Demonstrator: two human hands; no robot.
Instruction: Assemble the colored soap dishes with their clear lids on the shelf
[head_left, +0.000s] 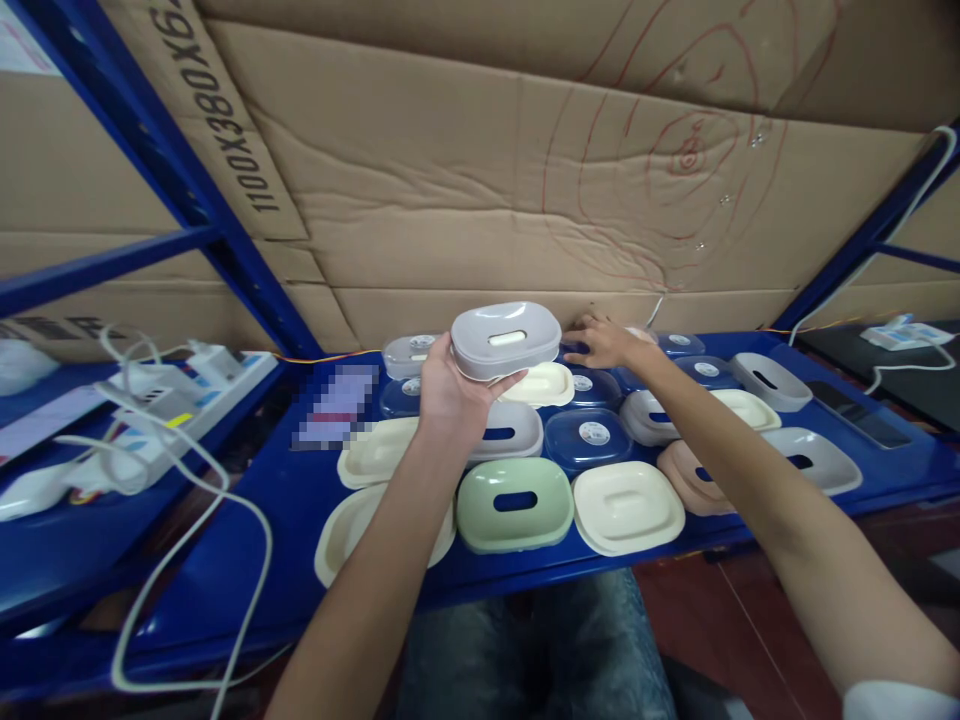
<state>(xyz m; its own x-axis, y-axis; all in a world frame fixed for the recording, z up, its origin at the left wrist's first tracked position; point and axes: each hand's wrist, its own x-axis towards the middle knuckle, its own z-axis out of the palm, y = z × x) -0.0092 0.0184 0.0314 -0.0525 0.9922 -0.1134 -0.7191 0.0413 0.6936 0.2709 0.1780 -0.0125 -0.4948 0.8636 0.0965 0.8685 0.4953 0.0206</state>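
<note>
A grey oval soap dish (472,340) with a slot in its middle rests in my left hand (454,400), raised above the shelf; something cream shows through the slot. My right hand (604,342) reaches to the back row with fingers apart, close to the clear lids (589,385); whether its fingertips touch anything is hidden. Below my hands lie a green slotted soap dish (517,480), a cream tray (628,505) and another clear lid (592,437) with a round sticker. My right forearm partly covers a brownish-pink soap dish (686,478).
Cardboard (450,180) walls off the back of the blue shelf (247,560). At left are a white power strip (217,390), looped white cables (262,560) and a pixelated rectangle (335,405). A dark phone (862,412) lies at right, near a grey soap dish (836,462).
</note>
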